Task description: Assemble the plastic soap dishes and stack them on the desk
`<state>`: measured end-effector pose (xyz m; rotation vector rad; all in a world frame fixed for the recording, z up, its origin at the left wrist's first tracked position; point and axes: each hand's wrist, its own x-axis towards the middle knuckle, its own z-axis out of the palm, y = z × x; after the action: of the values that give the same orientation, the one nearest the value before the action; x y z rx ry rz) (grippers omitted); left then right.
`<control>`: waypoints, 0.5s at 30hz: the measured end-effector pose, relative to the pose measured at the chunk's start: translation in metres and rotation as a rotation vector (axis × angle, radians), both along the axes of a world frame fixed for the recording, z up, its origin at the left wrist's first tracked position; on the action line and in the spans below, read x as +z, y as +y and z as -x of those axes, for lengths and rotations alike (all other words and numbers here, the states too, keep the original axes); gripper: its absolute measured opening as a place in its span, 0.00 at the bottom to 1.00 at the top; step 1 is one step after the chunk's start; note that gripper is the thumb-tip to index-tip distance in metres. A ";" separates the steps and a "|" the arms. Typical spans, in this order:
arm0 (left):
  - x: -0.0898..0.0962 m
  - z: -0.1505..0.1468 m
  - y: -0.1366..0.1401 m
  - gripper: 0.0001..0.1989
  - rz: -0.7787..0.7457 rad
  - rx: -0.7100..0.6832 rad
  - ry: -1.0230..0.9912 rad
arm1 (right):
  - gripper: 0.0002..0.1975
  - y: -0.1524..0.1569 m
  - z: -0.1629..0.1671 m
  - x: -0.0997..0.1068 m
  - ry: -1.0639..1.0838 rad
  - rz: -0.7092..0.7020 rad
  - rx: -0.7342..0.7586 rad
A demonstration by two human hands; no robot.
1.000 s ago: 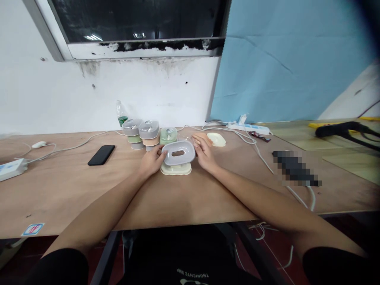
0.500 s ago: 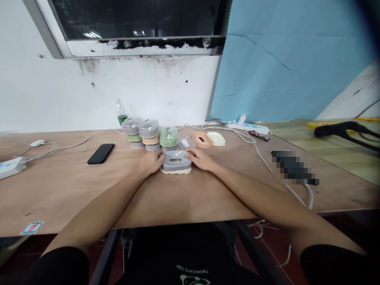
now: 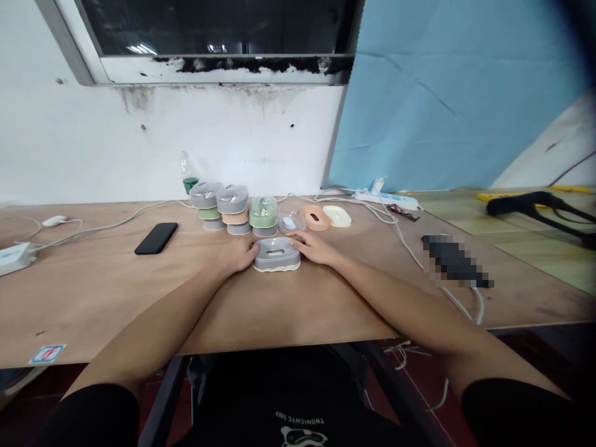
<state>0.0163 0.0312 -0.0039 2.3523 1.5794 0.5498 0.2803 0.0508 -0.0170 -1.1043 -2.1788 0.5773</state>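
Observation:
A small grey plastic box (image 3: 276,263) with rounded ends, a long slot in its recessed top and a wavy cream base sits on the table in front of me. My left hand (image 3: 238,253) holds its left end, thumb against the side. At the opposite end, my right hand (image 3: 316,247) grips the box with thumb and fingers at the rim. Just behind it lie a clear lid (image 3: 290,220), an orange slotted piece (image 3: 316,218) and a cream oval piece (image 3: 338,216). Similar boxes in grey, green (image 3: 263,212) and orange stand stacked behind my left hand.
A black phone (image 3: 156,238) lies to the left on the wooden table (image 3: 288,316). A bottle with green liquid (image 3: 189,177) stands by the wall. White cables and a power strip (image 3: 387,200) run along the back right; a blurred-out dark item (image 3: 456,261) lies at right.
The camera view has shifted slightly. My right fingers have moved a little along the rim of the grey box; both hands stay on it.

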 end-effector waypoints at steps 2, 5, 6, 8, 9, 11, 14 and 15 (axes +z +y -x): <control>0.001 -0.001 -0.002 0.22 0.003 -0.006 -0.020 | 0.19 0.001 -0.001 -0.002 0.014 -0.007 -0.008; 0.003 -0.002 -0.006 0.27 -0.001 0.003 -0.047 | 0.20 0.005 -0.003 -0.002 0.039 -0.044 -0.087; 0.004 -0.003 -0.007 0.28 -0.007 0.007 -0.052 | 0.21 0.007 -0.004 -0.002 0.049 -0.066 -0.133; 0.004 -0.004 -0.009 0.30 -0.025 0.015 -0.061 | 0.20 0.012 -0.008 -0.001 0.069 -0.132 -0.245; 0.004 -0.005 -0.010 0.31 -0.039 0.016 -0.066 | 0.20 0.015 -0.011 0.000 0.074 -0.170 -0.301; 0.002 -0.006 -0.010 0.31 -0.065 0.005 -0.078 | 0.17 0.022 -0.017 0.001 0.072 -0.231 -0.401; 0.000 -0.007 -0.010 0.32 -0.080 -0.054 -0.087 | 0.15 0.031 -0.026 0.001 0.051 -0.286 -0.493; 0.000 -0.007 -0.010 0.33 -0.069 -0.081 -0.083 | 0.14 0.033 -0.028 0.000 0.041 -0.303 -0.499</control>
<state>0.0237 0.0210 -0.0041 2.3983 1.4444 0.6851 0.3080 0.0835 -0.0166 -1.3790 -1.7797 0.0457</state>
